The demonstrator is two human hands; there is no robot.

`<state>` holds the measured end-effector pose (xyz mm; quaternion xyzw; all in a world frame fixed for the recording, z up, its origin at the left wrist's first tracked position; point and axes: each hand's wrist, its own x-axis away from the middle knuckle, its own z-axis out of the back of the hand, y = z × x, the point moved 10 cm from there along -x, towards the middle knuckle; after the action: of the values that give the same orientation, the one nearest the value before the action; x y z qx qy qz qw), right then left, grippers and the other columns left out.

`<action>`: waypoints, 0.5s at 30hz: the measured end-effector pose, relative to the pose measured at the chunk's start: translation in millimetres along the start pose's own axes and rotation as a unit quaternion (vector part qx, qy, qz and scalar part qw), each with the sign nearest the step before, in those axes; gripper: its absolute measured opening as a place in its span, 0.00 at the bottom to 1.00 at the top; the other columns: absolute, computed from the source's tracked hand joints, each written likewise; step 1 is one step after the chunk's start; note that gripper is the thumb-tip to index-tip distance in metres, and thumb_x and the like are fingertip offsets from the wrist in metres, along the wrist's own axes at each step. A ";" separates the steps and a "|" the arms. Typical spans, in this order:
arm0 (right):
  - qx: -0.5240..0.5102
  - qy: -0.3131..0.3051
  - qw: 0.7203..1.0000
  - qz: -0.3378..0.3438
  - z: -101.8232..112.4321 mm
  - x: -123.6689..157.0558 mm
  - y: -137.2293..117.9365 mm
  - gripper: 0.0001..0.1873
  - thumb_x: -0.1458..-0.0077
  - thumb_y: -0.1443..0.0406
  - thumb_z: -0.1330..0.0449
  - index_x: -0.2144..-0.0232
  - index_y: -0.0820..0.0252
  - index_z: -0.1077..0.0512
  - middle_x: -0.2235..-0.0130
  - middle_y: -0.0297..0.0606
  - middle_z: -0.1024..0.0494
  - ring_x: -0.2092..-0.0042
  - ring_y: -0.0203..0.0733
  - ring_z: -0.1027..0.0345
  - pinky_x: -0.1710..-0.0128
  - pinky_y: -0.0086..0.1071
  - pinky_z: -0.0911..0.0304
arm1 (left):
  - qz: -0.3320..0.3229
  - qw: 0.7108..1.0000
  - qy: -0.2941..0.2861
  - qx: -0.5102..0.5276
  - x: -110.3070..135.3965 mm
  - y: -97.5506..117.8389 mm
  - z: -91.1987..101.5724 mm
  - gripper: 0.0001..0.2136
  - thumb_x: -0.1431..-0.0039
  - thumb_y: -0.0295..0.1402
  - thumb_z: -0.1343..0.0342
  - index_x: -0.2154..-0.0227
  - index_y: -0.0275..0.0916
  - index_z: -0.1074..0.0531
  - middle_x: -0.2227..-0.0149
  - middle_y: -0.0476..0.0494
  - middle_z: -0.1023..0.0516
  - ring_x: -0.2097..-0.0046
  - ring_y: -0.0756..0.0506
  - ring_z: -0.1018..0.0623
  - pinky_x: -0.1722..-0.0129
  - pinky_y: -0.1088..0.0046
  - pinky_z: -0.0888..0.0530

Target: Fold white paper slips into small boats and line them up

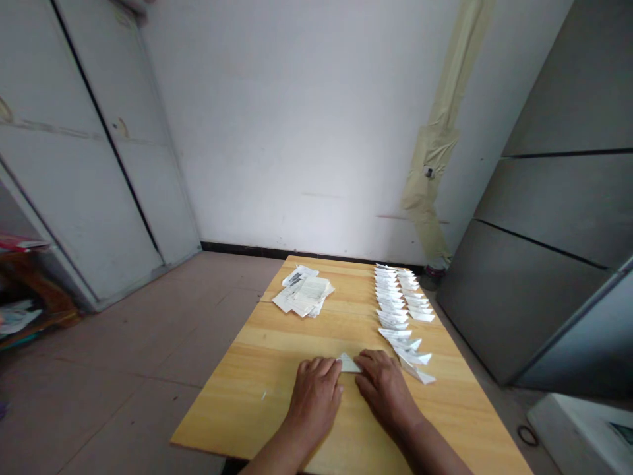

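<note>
A small folded piece of white paper, peaked at the top like a triangle, is on the wooden table between my hands. My left hand has its bent fingers at the paper's left end, pressed together. At the right end, my right hand grips it with curled fingers. Both hands cover parts of the paper. Just beyond my right hand, several folded paper boats form a long column, with a shorter column beside it. Farther off on the left lies a loose pile of printed paper sheets.
The wooden table has a tiny white scrap at its left. A white wall rises behind. White cabinets stand left, a grey fridge-like cabinet right. A white box-like object sits on the floor at lower right.
</note>
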<state>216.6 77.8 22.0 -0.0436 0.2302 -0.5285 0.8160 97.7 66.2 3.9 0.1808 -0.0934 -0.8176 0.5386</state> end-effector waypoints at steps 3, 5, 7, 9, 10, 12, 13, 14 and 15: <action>0.009 -0.013 1.000 0.004 -2.4 -3.7 -0.2 0.10 0.44 0.69 0.43 0.61 0.54 0.25 0.58 0.37 0.24 0.56 0.43 0.33 0.55 0.35 0.41 | 0.006 1.000 -0.018 -0.002 -13.5 -0.8 1.8 0.17 0.39 0.28 0.51 0.48 0.43 0.31 0.54 0.43 0.25 0.51 0.42 0.30 0.50 0.63 0.35; 0.017 -0.010 1.000 0.009 -3.1 -5.4 -0.5 0.09 0.43 0.69 0.42 0.61 0.53 0.25 0.59 0.37 0.25 0.57 0.43 0.33 0.56 0.35 0.42 | 0.003 1.000 -0.019 -0.006 -20.5 -0.9 3.3 0.16 0.40 0.28 0.50 0.50 0.43 0.29 0.56 0.43 0.25 0.52 0.42 0.30 0.52 0.64 0.34; 0.022 -0.004 1.000 0.013 -3.6 -6.6 -0.5 0.09 0.42 0.69 0.42 0.61 0.53 0.25 0.60 0.37 0.26 0.58 0.43 0.34 0.56 0.35 0.43 | -0.005 1.000 -0.019 -0.014 -25.0 -0.3 4.0 0.13 0.40 0.28 0.49 0.54 0.43 0.27 0.57 0.43 0.26 0.53 0.42 0.30 0.54 0.65 0.33; 0.023 -0.003 1.000 0.017 -5.1 -7.2 -0.6 0.08 0.42 0.69 0.42 0.61 0.53 0.25 0.61 0.36 0.26 0.58 0.43 0.35 0.57 0.35 0.43 | -0.014 1.000 -0.018 -0.020 -27.2 0.6 4.2 0.10 0.40 0.28 0.48 0.58 0.43 0.26 0.59 0.44 0.26 0.54 0.43 0.30 0.55 0.66 0.33; 0.024 -0.004 1.000 0.019 -6.0 -7.4 -0.8 0.08 0.41 0.68 0.42 0.61 0.53 0.25 0.62 0.37 0.26 0.58 0.43 0.35 0.57 0.35 0.43 | -0.017 0.999 -0.017 -0.023 -27.8 0.9 4.3 0.09 0.40 0.28 0.48 0.59 0.43 0.25 0.59 0.44 0.26 0.54 0.43 0.30 0.55 0.66 0.33; 0.027 -0.008 0.999 0.023 -7.6 -7.7 -1.3 0.07 0.41 0.68 0.41 0.62 0.54 0.25 0.62 0.37 0.26 0.58 0.43 0.35 0.57 0.35 0.43 | -0.021 0.999 -0.017 -0.029 -28.5 1.3 4.0 0.09 0.39 0.28 0.47 0.60 0.42 0.25 0.60 0.44 0.26 0.55 0.43 0.30 0.55 0.66 0.33; 0.031 -0.010 0.999 0.026 -8.0 -7.9 -1.6 0.07 0.41 0.68 0.41 0.62 0.54 0.25 0.62 0.37 0.26 0.58 0.43 0.35 0.57 0.35 0.44 | -0.022 0.999 -0.017 -0.032 -28.8 1.5 3.7 0.09 0.39 0.28 0.48 0.60 0.42 0.25 0.60 0.44 0.26 0.55 0.43 0.29 0.55 0.66 0.33; 0.035 -0.012 0.999 0.028 -8.2 -8.0 -1.8 0.06 0.41 0.68 0.41 0.62 0.54 0.25 0.62 0.37 0.26 0.58 0.43 0.35 0.57 0.35 0.44 | -0.023 0.999 -0.019 -0.035 -29.2 1.6 3.3 0.09 0.39 0.28 0.48 0.59 0.42 0.25 0.59 0.44 0.26 0.55 0.43 0.29 0.55 0.66 0.33; 0.039 -0.013 0.999 0.029 -8.1 -8.0 -2.0 0.06 0.40 0.68 0.41 0.62 0.55 0.24 0.62 0.37 0.26 0.58 0.43 0.35 0.57 0.35 0.44 | -0.024 0.999 -0.022 -0.038 -29.6 1.8 2.8 0.09 0.39 0.28 0.48 0.59 0.42 0.25 0.59 0.44 0.26 0.55 0.43 0.29 0.55 0.65 0.33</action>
<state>208.8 85.4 18.1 -0.0121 0.1996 -0.5123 0.8352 108.6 92.4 12.9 0.1443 -0.0700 -0.8371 0.5230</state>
